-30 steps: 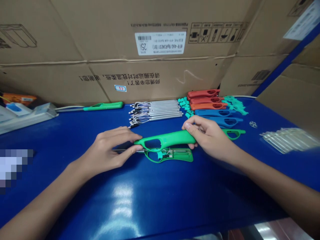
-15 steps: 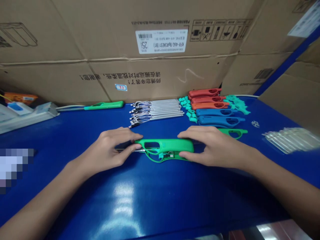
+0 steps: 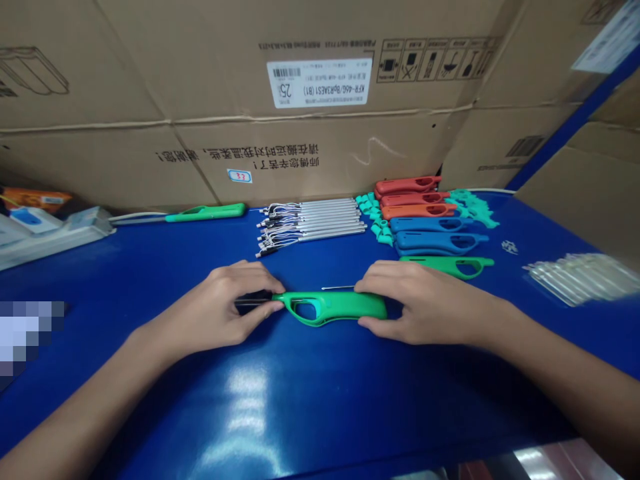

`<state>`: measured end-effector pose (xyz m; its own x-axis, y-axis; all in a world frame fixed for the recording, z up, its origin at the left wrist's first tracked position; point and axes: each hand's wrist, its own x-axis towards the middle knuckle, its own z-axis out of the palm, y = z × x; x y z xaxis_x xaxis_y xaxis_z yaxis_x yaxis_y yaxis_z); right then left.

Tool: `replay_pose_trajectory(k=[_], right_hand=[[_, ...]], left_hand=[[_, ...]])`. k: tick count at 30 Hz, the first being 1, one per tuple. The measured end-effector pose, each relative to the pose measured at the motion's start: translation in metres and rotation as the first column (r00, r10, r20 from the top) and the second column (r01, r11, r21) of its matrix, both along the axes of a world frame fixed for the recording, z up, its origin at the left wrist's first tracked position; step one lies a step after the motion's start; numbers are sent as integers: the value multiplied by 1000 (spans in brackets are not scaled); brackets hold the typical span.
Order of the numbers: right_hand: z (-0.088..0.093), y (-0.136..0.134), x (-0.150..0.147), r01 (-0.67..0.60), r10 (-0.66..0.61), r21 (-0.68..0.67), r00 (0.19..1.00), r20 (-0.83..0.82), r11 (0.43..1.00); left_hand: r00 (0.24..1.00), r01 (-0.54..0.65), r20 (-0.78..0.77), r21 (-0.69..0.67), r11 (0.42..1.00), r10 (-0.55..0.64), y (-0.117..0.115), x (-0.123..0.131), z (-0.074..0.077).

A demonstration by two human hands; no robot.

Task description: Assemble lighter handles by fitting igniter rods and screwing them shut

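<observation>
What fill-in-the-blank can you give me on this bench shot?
The left hand and right hand both hold a ____ plastic lighter body.
Silver metal tubes with wires lie side by side on the ____ bench.
The printing on the cardboard carton behind the bench reads ____.

green, blue, upside down

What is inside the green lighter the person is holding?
Its closed green casing covers the inside, so the parts cannot be seen. Only a dark tip sticks out by the left hand, and a thin wire shows just above the casing.
</observation>
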<state>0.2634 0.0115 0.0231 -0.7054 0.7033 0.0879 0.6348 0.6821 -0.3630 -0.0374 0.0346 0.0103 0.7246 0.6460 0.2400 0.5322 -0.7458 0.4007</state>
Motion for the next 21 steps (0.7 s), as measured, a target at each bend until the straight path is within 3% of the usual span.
replay_pose_trajectory(k=[21], right_hand=[[1,0,-1,-6,7,-12,996,89,1000]], left_hand=[[998,4,-65,1,1000,-4,0,2,0]])
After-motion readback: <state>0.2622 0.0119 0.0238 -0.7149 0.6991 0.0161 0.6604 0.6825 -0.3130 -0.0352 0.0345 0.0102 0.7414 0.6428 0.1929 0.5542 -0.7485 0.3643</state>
